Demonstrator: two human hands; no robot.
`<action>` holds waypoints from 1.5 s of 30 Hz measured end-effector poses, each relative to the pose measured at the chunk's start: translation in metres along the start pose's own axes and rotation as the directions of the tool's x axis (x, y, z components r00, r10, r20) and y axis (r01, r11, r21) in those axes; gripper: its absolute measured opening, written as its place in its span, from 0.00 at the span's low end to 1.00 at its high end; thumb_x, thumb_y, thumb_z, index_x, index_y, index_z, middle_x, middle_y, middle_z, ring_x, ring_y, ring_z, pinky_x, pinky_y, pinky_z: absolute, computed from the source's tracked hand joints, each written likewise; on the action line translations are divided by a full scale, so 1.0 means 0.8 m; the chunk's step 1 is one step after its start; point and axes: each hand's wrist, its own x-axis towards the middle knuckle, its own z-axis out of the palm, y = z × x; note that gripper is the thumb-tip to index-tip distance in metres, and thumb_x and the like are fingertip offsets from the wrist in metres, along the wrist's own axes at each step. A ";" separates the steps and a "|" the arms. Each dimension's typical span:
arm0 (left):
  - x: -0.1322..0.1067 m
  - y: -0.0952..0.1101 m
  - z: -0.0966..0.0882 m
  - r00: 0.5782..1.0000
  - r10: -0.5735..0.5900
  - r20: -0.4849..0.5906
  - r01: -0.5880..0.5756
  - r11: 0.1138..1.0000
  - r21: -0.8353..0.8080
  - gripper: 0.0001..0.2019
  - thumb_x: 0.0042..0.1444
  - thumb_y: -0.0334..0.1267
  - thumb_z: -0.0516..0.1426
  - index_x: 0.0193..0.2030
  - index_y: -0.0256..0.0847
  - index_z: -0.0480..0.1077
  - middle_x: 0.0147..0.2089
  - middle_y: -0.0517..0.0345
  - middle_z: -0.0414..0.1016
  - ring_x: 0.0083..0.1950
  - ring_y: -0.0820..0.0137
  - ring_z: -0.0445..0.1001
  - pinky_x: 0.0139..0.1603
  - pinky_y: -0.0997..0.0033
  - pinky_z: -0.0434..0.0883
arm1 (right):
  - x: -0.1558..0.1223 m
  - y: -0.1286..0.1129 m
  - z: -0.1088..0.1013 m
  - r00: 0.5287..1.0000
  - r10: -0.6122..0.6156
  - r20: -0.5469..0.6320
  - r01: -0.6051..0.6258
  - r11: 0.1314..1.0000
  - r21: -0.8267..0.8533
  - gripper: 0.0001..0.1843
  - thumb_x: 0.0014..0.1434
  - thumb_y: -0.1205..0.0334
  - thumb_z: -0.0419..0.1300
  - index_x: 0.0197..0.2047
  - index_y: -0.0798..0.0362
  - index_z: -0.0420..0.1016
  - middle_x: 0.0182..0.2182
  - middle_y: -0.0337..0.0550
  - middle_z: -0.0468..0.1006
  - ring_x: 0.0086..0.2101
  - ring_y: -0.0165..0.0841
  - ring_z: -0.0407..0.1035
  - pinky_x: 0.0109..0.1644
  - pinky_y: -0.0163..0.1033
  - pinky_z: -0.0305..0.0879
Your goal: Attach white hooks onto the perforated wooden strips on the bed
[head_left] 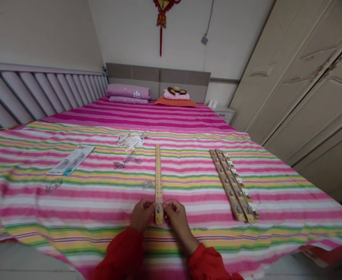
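A long, narrow wooden strip (158, 182) with rows of small holes lies lengthwise on the striped bedspread. My left hand (142, 215) and my right hand (175, 220) pinch its near end from either side, around a small metal fitting (158, 209). Fingers hide part of the strip there. To the right lie wooden strips (233, 186) side by side, carrying a row of metal fittings. Beyond my hands are loose metal hooks (127, 159), a small clear piece (147, 183), and printed packaging (71, 160).
The hands work on a bed with a pink, yellow and green striped bedspread (188, 194). Further paper packets (128, 141) lie near its middle. Pillows (128, 93) stand at the headboard (158, 77), a slatted rail (39, 93) runs left, and a cream wardrobe (299, 85) stands right.
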 end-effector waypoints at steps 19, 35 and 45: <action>0.015 0.014 0.007 0.995 -0.079 0.057 0.066 0.976 0.207 0.21 0.37 0.56 0.61 0.16 0.40 0.63 0.15 0.65 0.63 0.20 0.73 0.63 0.22 0.73 0.59 | -0.014 0.021 0.003 0.958 0.258 0.124 -0.256 0.966 -0.034 0.23 0.45 0.40 0.62 0.19 0.51 0.64 0.05 0.31 0.63 0.07 0.23 0.52 0.11 0.29 0.40; 0.018 0.027 -0.011 0.998 -0.052 0.030 0.041 0.958 0.285 0.22 0.47 0.60 0.52 0.21 0.42 0.66 0.18 0.61 0.68 0.20 0.70 0.67 0.24 0.70 0.63 | -0.023 0.017 0.008 0.978 0.186 0.094 -0.186 0.982 -0.009 0.26 0.44 0.36 0.61 0.19 0.51 0.62 0.04 0.29 0.60 0.07 0.23 0.49 0.12 0.30 0.37; 0.066 0.031 -0.040 0.909 0.291 -0.299 -0.156 0.902 0.402 0.19 0.35 0.51 0.60 0.31 0.39 0.71 0.29 0.58 0.72 0.26 0.69 0.67 0.33 0.67 0.68 | -0.021 0.019 -0.005 0.998 0.066 0.014 -0.065 0.997 -0.029 0.31 0.43 0.31 0.59 0.19 0.53 0.63 0.11 0.34 0.68 0.08 0.21 0.54 0.12 0.29 0.43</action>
